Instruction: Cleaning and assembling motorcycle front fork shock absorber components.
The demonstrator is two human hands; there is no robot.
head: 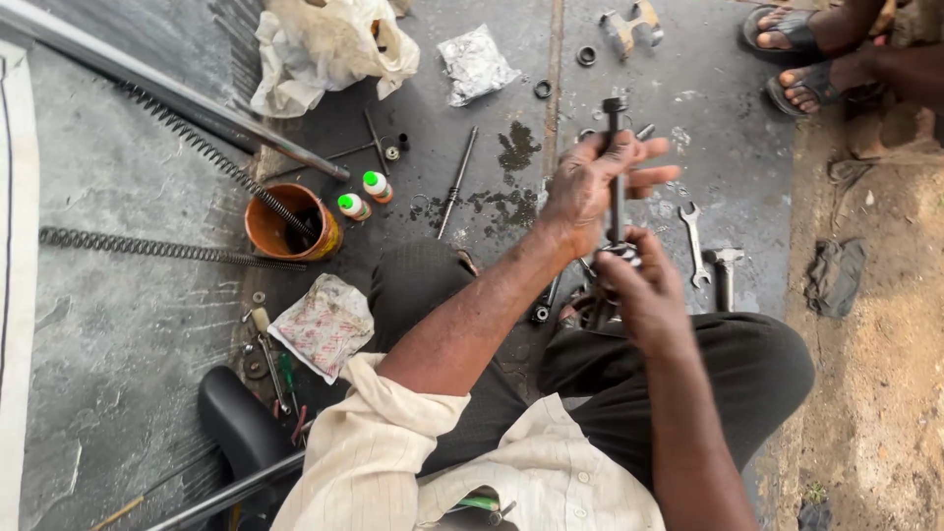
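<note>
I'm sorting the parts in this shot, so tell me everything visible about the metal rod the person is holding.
The rod is slim, dark, greasy-looking metal with a blocky head on top. It stands nearly upright above the person's lap. The left hand wraps its middle, the right hand grips a shiny fitting at its lower end. Its lowest part is hidden.

My feed shows soft, even daylight with faint shadows. Edges bend from the wide lens. Hands look slightly blurred.
</note>
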